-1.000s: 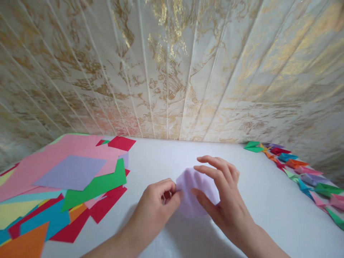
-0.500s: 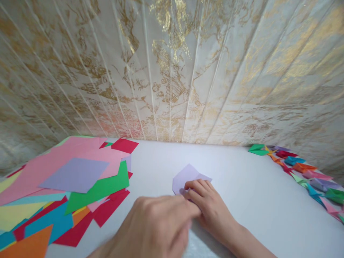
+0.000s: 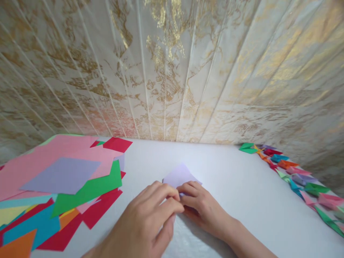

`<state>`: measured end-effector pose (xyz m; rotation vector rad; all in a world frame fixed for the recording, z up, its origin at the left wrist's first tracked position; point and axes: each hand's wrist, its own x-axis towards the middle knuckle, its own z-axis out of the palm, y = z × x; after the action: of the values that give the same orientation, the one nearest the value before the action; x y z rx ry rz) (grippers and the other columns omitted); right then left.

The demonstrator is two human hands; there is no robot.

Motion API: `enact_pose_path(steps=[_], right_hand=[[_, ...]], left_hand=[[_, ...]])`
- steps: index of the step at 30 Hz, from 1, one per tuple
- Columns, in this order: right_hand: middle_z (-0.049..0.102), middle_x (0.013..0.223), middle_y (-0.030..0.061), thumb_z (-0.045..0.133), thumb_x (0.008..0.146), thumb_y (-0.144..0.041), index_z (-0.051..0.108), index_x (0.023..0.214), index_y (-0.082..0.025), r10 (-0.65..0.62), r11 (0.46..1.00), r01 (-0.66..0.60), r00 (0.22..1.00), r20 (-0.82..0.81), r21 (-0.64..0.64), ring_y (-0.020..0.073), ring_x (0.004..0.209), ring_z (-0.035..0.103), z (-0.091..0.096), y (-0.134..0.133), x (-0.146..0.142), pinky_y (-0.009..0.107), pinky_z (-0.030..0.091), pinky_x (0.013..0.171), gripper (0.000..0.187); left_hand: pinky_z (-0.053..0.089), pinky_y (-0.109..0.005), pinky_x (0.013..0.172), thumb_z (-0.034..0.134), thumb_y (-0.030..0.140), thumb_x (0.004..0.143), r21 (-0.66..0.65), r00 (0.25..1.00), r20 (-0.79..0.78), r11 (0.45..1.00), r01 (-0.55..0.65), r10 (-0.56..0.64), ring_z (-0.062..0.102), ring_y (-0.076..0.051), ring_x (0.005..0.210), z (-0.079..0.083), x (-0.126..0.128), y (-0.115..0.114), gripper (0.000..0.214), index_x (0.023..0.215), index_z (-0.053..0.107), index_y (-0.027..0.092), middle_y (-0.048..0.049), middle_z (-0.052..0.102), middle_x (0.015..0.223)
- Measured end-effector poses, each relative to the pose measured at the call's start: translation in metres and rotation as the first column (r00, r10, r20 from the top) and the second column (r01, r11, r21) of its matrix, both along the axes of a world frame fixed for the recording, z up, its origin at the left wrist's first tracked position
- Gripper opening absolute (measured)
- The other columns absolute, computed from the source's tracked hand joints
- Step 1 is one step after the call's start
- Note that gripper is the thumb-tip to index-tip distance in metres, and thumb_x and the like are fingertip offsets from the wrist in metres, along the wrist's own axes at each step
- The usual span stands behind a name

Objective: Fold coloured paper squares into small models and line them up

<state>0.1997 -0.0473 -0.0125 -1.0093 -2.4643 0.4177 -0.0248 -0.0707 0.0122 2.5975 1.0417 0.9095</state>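
A partly folded piece of lilac origami paper (image 3: 181, 174) lies at the middle of the white table, its pointed far corner showing beyond my fingers. My left hand (image 3: 154, 211) is closed, with bent fingertips meeting the near edge of the paper. From the right, my right hand (image 3: 200, 202) has curled fingers pressed on the paper's near right part. The fingertips of both hands almost touch. Beneath them the near part of the sheet is hidden, so its folds there cannot be made out.
Loose coloured sheets, among them a lilac sheet (image 3: 64, 173) and a green sheet (image 3: 91, 193), overlap at the left. Several small folded paper shapes (image 3: 292, 171) line the table's right edge. Behind the white table (image 3: 150, 157) stands a gold-patterned wall covering (image 3: 172, 79).
My left hand has drawn back left, uncrossing from my right hand, and its fingers now bend at the near edge. Less of the lilac paper's left side shows. The view has shifted slightly right.
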Motion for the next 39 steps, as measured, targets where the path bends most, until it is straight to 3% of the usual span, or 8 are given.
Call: enact_pose_path(steps=[2,6,12,19,28,34,39], right_hand=[[0.07,0.11,0.0034,0.059,0.094,-0.009,0.068,0.095,-0.023,0.012,1.0,-0.012,1.0,-0.009,0.0,0.0185,0.098,0.061,0.0,0.001,0.003,0.032,0.048,0.086,0.017],[0.071,0.109,0.0026,0.055,0.097,-0.009,0.066,0.096,-0.023,0.037,0.999,-0.038,0.998,-0.041,-0.016,0.0172,0.098,0.063,0.001,0.003,0.005,0.031,0.048,0.086,0.018],[0.071,0.106,0.0023,0.053,0.096,-0.009,0.064,0.094,-0.024,0.025,0.978,-0.057,0.988,-0.155,-0.203,0.0176,0.097,0.063,0.007,0.001,0.007,0.034,0.047,0.089,0.019],[0.065,0.089,0.0016,0.064,0.092,-0.016,0.063,0.078,-0.023,-0.241,0.919,0.166,0.954,-0.178,-0.359,0.0218,0.094,0.056,0.001,0.003,0.005,0.037,0.047,0.084,0.016],[0.06,0.089,0.0031,0.066,0.089,-0.009,0.062,0.079,-0.02,-0.321,0.915,0.286,0.943,-0.083,-0.285,0.0228,0.091,0.051,-0.005,0.006,-0.005,0.038,0.043,0.081,0.015],[0.06,0.087,0.0029,0.07,0.086,-0.009,0.06,0.076,-0.019,-0.337,0.915,0.31,0.939,-0.066,-0.257,0.0226,0.087,0.051,-0.006,0.01,-0.007,0.038,0.043,0.078,0.017],[0.059,0.085,0.0023,0.07,0.086,-0.008,0.059,0.075,-0.02,-0.329,0.922,0.305,0.942,-0.063,-0.24,0.0222,0.086,0.051,-0.005,0.012,-0.009,0.037,0.043,0.077,0.019]], left_hand=[[0.054,-0.039,0.086,0.045,0.007,0.091,0.021,0.994,-0.092,0.998,0.061,-0.058,0.064,-0.023,0.097,-0.004,0.003,0.012,0.03,0.109,0.064,0.022,-0.0054,0.068,0.11],[0.052,-0.041,0.087,0.052,0.006,0.081,0.014,0.963,-0.253,0.995,0.102,-0.095,0.063,-0.026,0.098,-0.02,0.002,0.02,0.035,0.112,0.063,0.018,-0.0073,0.07,0.112],[0.052,-0.038,0.089,0.051,0.002,0.077,-0.007,0.955,-0.262,0.99,0.141,-0.138,0.063,-0.025,0.1,-0.035,-0.002,0.01,0.044,0.118,0.062,0.015,-0.0083,0.07,0.116],[0.052,-0.034,0.089,0.047,0.006,0.089,-0.043,0.979,-0.152,0.99,0.132,-0.137,0.064,-0.022,0.095,-0.031,-0.005,0.006,0.03,0.108,0.065,0.021,-0.0058,0.072,0.102],[0.052,-0.035,0.087,0.048,0.007,0.093,-0.034,0.964,-0.197,0.984,0.176,-0.18,0.061,-0.021,0.093,-0.027,-0.004,0.008,0.022,0.104,0.064,0.017,-0.0053,0.07,0.097],[0.052,-0.039,0.092,0.049,0.007,0.087,-0.058,0.943,-0.27,0.981,0.184,-0.193,0.061,-0.024,0.101,-0.028,-0.006,0.01,0.027,0.108,0.063,0.016,-0.0078,0.068,0.111],[0.049,-0.036,0.098,0.05,0.007,0.088,-0.071,0.943,-0.255,0.976,0.204,-0.216,0.061,-0.023,0.107,-0.02,-0.006,0.013,0.03,0.114,0.062,0.015,-0.0082,0.067,0.12]])
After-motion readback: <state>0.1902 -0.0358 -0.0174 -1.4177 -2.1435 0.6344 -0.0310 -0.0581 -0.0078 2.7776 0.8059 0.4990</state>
